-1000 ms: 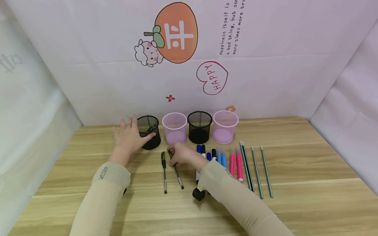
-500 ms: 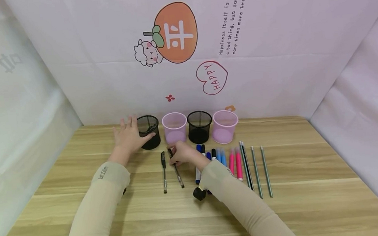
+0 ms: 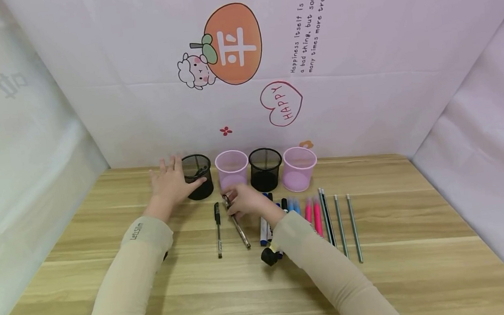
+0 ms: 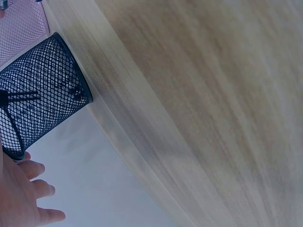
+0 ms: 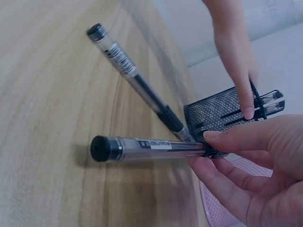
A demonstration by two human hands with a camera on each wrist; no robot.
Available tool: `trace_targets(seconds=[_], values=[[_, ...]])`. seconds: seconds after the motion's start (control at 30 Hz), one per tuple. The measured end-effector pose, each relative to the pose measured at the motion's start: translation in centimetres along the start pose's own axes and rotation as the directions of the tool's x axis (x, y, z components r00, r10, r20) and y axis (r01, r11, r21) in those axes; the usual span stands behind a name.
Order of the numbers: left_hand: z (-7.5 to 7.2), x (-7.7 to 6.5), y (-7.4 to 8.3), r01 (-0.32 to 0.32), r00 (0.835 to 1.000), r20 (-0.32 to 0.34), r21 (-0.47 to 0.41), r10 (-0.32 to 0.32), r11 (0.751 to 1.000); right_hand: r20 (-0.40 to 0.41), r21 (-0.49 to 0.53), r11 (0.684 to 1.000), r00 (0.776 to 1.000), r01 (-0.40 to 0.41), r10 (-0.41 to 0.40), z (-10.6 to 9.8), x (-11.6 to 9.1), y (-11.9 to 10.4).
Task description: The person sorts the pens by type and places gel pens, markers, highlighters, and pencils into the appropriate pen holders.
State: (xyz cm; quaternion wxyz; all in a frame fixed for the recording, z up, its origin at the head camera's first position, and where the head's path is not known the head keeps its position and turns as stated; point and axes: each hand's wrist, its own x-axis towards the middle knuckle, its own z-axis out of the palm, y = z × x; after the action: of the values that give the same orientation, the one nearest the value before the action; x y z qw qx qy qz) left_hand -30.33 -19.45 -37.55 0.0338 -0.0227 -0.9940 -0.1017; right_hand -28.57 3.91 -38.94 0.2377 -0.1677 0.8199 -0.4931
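My left hand [image 3: 169,185] is at the leftmost black mesh pen cup [image 3: 199,184], fingers spread beside it and thumb across its front. Dark slim things show inside that cup, also through the mesh in the left wrist view. My right hand [image 3: 246,201] pinches a clear-barrelled gel pen [image 5: 151,149] with black ends between thumb and fingers. In the head view this pen slants down and right from the fingers, in front of the left pink cup [image 3: 232,166]. A second gel pen [image 3: 218,230] lies on the wooden table to its left.
Another black mesh cup [image 3: 266,179] and a second pink cup [image 3: 299,173] continue the row by the back wall. Whiteboard markers [image 3: 264,231], partly hidden by the right arm, lie alongside blue markers [image 3: 293,206], pink markers [image 3: 317,217] and several pencils [image 3: 354,228].
My right hand has shifted slightly up and right, and the lower end of its pen has swung right. My left hand stays at the cup.
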Motion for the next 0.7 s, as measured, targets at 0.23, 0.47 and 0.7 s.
trace_targets(seconds=[0.23,0.47,0.7], values=[[0.2,0.2,0.0,-0.002,1.0,-0.003,0.003,0.002,1.0,-0.011,-0.011,0.999,0.999,0.042,-0.042,-0.3,-0.2,-0.1],[0.3,0.1,-0.1,0.001,1.0,-0.006,0.004,-0.001,1.0,-0.029,-0.057,0.991,0.992,0.123,-0.125,-0.6,-0.8,-1.0],[0.2,0.1,0.0,-0.003,1.0,-0.011,0.036,0.004,0.999,-0.135,-0.036,0.978,0.968,0.207,-0.21,-1.1,-0.9,-2.4]])
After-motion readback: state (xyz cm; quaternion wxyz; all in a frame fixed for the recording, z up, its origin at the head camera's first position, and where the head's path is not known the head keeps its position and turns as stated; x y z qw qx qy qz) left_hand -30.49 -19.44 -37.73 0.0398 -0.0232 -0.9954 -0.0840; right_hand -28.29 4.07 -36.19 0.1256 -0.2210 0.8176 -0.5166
